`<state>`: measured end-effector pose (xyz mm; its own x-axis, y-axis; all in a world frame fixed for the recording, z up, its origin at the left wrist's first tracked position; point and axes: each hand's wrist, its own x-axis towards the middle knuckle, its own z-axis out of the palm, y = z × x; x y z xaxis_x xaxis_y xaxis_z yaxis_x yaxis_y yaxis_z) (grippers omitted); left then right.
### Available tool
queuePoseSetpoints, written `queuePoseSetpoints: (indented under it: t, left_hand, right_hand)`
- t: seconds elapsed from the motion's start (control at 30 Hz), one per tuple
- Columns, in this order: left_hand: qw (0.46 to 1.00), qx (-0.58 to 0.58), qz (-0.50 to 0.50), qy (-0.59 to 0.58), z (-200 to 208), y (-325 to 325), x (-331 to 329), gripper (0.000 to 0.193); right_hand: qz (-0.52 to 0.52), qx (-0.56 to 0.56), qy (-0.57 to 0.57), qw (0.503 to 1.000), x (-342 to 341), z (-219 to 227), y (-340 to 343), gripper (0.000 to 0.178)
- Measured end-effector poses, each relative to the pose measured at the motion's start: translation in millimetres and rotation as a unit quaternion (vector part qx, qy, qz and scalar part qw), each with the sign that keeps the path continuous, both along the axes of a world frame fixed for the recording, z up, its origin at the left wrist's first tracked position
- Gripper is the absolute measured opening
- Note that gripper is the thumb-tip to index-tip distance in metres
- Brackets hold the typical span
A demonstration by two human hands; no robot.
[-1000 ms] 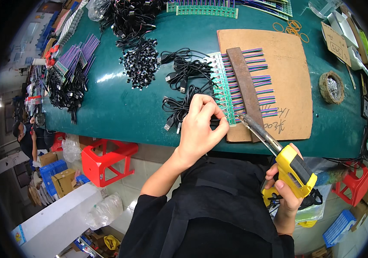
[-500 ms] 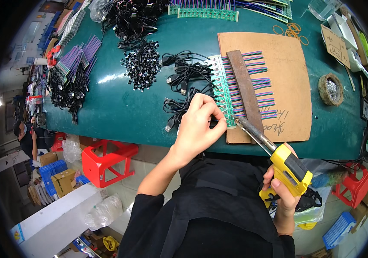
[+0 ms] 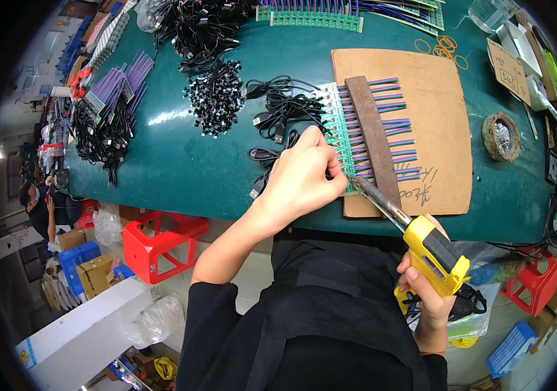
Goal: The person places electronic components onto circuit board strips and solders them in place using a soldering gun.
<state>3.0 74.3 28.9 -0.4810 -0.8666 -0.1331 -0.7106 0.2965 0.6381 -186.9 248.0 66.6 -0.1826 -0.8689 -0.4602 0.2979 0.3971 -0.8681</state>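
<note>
In my right hand (image 3: 425,287) is a yellow and black soldering gun (image 3: 438,254), its metal barrel slanting up and left. The tip meets the near end of a green circuit board strip (image 3: 339,127). My left hand (image 3: 308,173) is closed in a pinch over that same end, beside the tip; what lies between the fingertips is hidden. Black USB cables (image 3: 285,107) run to the strip's left side, partly covered by my left hand. Coloured wires (image 3: 399,124) stick out from its right side, with a rusty metal bar (image 3: 376,140) lying across them.
The strip lies on a cardboard sheet (image 3: 438,98) on the green table (image 3: 226,169). Piles of small connectors (image 3: 214,98) and black cables (image 3: 197,32) sit to the left. A round tin of solder (image 3: 500,137) and rubber bands (image 3: 448,49) are rightward. Red stools (image 3: 161,247) stand below.
My left hand has turned and shifted slightly, its fingers curling more over the strip's near end. The soldering gun has moved slightly left, its tip still at the board.
</note>
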Motion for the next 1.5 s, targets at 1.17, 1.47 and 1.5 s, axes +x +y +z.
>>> queuePoseSetpoints:
  t: [1.17, 1.47, 1.5]
  left_hand:
    - [0.884, -0.439, 0.158, -0.020, -32, -187, 105, 0.008]
    - [0.751, -0.251, 0.261, 0.552, 64, -184, 121, 0.005]
    - [0.774, -0.217, 0.213, 0.555, 72, -172, 116, 0.007]
  right_hand:
    - [0.153, -0.097, -0.093, 0.979, -43, -19, -7, 0.022]
    - [-0.022, -0.197, -0.173, 0.965, -22, -33, -5, 0.045]
    - [-0.030, -0.211, -0.178, 0.961, -20, -30, -8, 0.048]
